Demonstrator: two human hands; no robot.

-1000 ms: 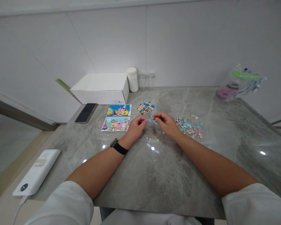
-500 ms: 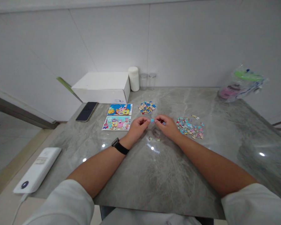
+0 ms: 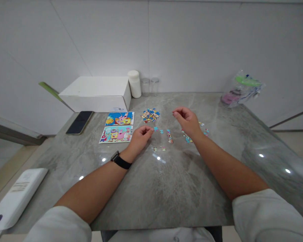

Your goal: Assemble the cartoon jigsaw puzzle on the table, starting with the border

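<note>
My left hand rests on the grey marble table with its fingers curled, the tips beside a small blue puzzle piece. My right hand hovers above the table, fingers bent together in a loose pinch; I cannot make out anything in it. It partly hides a spread of loose puzzle pieces. A few joined pieces lie between the hands. Another heap of pieces lies farther back. Two picture cards lie left of my left hand.
A white box, a white jar and two clear jars stand at the back. A black phone lies left. A white device sits at the near left edge. A plastic bag lies at the back right.
My right hand has lifted away from my left hand and moved right and back. The blue piece now lies on the table by my left fingertips. The view has shifted right.
</note>
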